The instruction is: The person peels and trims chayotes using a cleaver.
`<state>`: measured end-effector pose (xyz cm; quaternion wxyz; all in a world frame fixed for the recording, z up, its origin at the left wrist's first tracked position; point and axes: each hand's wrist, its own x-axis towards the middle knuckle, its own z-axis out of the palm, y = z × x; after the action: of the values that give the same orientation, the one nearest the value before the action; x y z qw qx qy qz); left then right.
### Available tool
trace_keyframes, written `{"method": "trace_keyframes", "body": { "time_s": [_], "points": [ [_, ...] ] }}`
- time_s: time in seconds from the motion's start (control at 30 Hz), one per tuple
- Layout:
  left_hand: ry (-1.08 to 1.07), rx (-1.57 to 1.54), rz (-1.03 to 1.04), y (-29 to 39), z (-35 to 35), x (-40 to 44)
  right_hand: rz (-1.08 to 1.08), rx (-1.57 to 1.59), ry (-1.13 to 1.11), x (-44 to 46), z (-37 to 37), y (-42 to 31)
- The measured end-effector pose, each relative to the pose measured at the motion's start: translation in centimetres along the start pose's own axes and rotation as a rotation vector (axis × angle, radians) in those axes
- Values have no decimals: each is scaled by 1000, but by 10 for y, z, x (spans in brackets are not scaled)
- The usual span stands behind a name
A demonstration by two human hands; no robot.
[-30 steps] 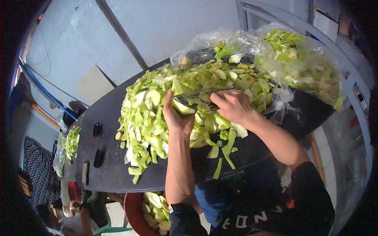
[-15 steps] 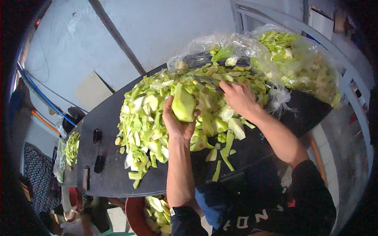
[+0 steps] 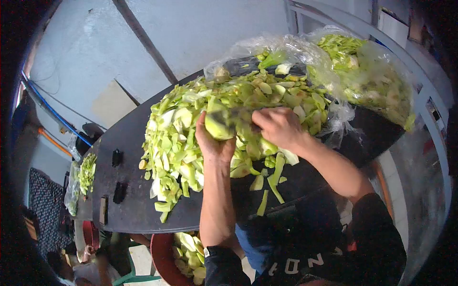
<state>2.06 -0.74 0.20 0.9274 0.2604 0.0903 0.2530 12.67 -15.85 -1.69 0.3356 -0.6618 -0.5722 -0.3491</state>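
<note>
A pale green fruit or vegetable (image 3: pixel 218 127) rests in my left hand (image 3: pixel 214 145), its fingers wrapped round the lower side. My right hand (image 3: pixel 280 127) is closed round the handle of a knife (image 3: pixel 232 118), whose blurred blade lies across the green piece. Both hands are above a large heap of green peelings (image 3: pixel 179 138) on the dark table (image 3: pixel 133 200). Some loose strips (image 3: pixel 274 190) lie nearer to me, below my right hand.
Clear plastic bags (image 3: pixel 377 78) of green pieces lie at the back right. Below the table's near edge is a red tub (image 3: pixel 162 257) with cut pieces. A smaller bag (image 3: pixel 72 188) and dark objects (image 3: pixel 119 192) are at left. Part of another person (image 3: pixel 93 271) shows lower left.
Half a second ago the knife was off to the right of the green piece; now my right hand has moved left and the blade is across it. My left hand still holds the piece.
</note>
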Motion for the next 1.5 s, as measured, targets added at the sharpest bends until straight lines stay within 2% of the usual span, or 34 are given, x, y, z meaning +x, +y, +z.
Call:
{"method": "trace_keyframes", "body": {
  "time_s": [0.03,0.1,0.2,0.3,0.37,0.43,0.47,0.5,0.57,0.7,0.73,0.8,0.83,0.93,1.03,1.07,1.1,1.13,1.17,1.23,1.27,1.3,1.33,1.37,1.4,1.5],
  "points": [
    [24,19,20,3,0,1,123,28,-37,-1,1,4],
    [4,-45,6,6,2,3,134,7,-62,-3,-2,9],
    [-219,-68,-42,10,-1,1,132,-16,-96,0,-10,5],
    [-94,19,-29,8,7,-8,70,10,-51,1,-12,-6],
    [-61,-7,-114,5,-1,1,10,29,-10,3,-11,-2],
    [-158,-61,-120,1,3,-3,135,-25,-86,4,-7,7],
    [-239,-59,-157,1,-4,1,318,-95,-199,2,-6,11],
    [-249,-62,-157,1,-1,1,314,-104,-195,0,-6,20],
    [-154,-129,-112,2,2,-1,470,-130,-272,-6,-7,33],
    [-23,-237,-53,2,2,1,392,-66,-166,-1,-14,23],
    [-142,-235,-85,5,-5,3,395,-58,-169,-2,-12,18],
    [-59,-174,-44,2,1,-1,68,-55,-49,-2,-10,8],
    [21,-113,-4,0,6,-3,73,-55,-52,-2,-10,2],
    [-39,-98,-50,-2,-6,1,-154,-62,104,1,-6,-12],
    [-42,-62,-36,-3,0,-5,-170,-63,109,6,-8,-10],
    [-24,-79,-17,-3,7,-6,-50,-89,42,-1,3,-1],
    [-10,-97,2,-3,13,-7,-49,-92,39,-3,5,5],
    [-200,-162,-72,-1,5,-5,98,-73,-13,-3,4,11],
    [-208,-161,-72,-1,8,-6,245,-53,-62,-4,4,17],
    [-140,-110,-93,-1,15,-9,241,-36,-55,-3,-1,20],
    [-235,-116,-112,0,7,-5,197,-42,-47,-4,-5,18],
    [-234,-118,-110,0,8,-6,153,-46,-41,-3,-9,14],
    [-147,-79,-79,-1,9,-7,152,-42,-43,-3,-10,10],
    [-62,-38,-49,-1,9,-8,58,-15,14,-1,-9,5],
    [-89,-52,-74,0,7,-6,-34,11,70,0,-8,2],
    [-32,-65,-30,-3,9,-7,-30,-68,49,0,-4,3]
  ]
}}
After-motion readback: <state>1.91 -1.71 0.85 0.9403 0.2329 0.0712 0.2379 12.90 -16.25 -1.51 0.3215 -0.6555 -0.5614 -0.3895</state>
